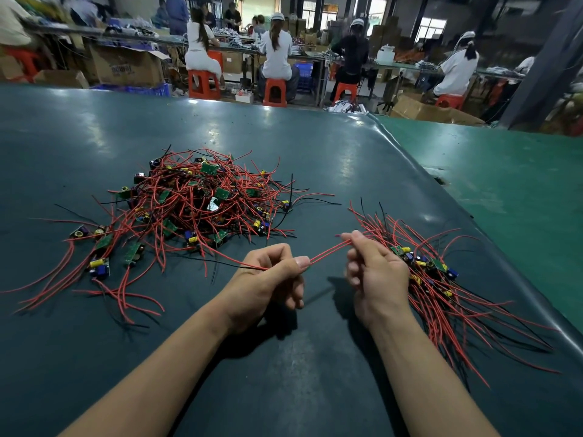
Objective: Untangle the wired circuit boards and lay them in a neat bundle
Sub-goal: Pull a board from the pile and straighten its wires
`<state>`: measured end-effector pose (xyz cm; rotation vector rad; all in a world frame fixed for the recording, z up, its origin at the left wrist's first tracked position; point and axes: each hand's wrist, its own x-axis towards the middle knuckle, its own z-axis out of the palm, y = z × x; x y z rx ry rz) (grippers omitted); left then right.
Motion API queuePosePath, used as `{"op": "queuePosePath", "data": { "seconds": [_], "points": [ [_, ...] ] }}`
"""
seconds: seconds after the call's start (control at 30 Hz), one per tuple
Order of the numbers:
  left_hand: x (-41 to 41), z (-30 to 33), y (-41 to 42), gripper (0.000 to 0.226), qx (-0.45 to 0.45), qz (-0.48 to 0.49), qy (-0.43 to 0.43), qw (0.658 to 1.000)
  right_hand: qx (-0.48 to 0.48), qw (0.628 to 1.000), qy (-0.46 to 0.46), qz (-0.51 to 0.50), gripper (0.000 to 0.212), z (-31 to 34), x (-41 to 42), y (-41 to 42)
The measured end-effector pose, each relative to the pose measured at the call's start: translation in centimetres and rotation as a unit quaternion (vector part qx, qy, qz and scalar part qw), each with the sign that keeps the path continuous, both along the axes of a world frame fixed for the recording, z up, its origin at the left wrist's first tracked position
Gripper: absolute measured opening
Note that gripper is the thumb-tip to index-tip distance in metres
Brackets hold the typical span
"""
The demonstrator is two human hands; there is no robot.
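Above the mat (284, 357), both hands (271, 275) (375, 279) pinch red wires (328, 250); no legible writing.

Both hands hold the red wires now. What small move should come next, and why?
Probably carry the red wires rightward and lay them on the neat bundle. The left hand and right hand already pinch them stretched straight and lifted off the table, seemingly clear of the tangled pile, and the bundle lies just beside the right hand.

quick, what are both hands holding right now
Left hand: pinching the red wires.
Right hand: pinching the same red wires further along.
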<state>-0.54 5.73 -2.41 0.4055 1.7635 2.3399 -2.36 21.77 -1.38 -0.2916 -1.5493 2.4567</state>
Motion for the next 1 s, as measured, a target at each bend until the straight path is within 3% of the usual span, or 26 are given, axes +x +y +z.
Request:
{"op": "queuePosePath", "data": {
  "seconds": [0.23, 0.3, 0.37, 0.4, 0.47, 0.53, 0.67, 0.8, 0.9, 1.0],
  "points": [
    [0.2, 0.4, -0.2, 0.03, 0.053, 0.022, -0.007, 0.998, -0.107, 0.994, -0.017, -0.024, 0.033, 0.1, -0.3, 0.6],
    [0.1, 0.6, -0.2, 0.035, 0.064, 0.046, -0.011, 0.997, -0.112, 0.992, -0.046, 0.04, 0.04, 0.1, 0.0, 0.5],
    [0.0, 0.8, -0.1, 0.033, 0.063, 0.063, -0.017, 0.996, -0.083, 0.983, -0.063, 0.153, 0.029, 0.0, 0.7, -0.1],
    [-0.1, 0.9, -0.1, 0.033, 0.06, 0.064, -0.022, 0.996, -0.058, 0.973, -0.057, 0.215, 0.023, 0.0, 1.2, -0.5],
    [0.0, 0.9, -0.2, 0.035, 0.058, 0.046, -0.038, 0.997, -0.008, 0.948, -0.014, 0.319, 0.039, -0.4, 1.8, -1.3],
    [0.0, 0.8, -0.2, 0.04, 0.042, 0.027, -0.045, 0.998, 0.011, 0.932, 0.028, 0.361, 0.042, -0.7, 2.1, -1.8],
    [-0.2, 0.5, -0.3, 0.082, -0.017, 0.046, -0.041, 0.998, 0.073, 0.961, 0.057, 0.26, 0.027, -0.8, 2.1, -2.2],
    [-0.2, 0.3, -0.2, 0.072, -0.001, 0.025, -0.023, 0.999, 0.089, 0.99, 0.104, 0.019, 0.018, -0.5, 1.8, -2.4],
    [-0.5, 0.2, -0.3, 0.07, 0.007, 0.023, -0.034, 0.999, 0.029, 0.976, 0.097, -0.19, 0.02, -0.3, 1.1, -0.8],
    [-0.5, 0.3, -0.3, 0.064, 0.019, 0.031, -0.048, 0.998, -0.059, 0.97, 0.013, -0.234, 0.035, -0.6, 0.7, 0.1]
  ]
}}
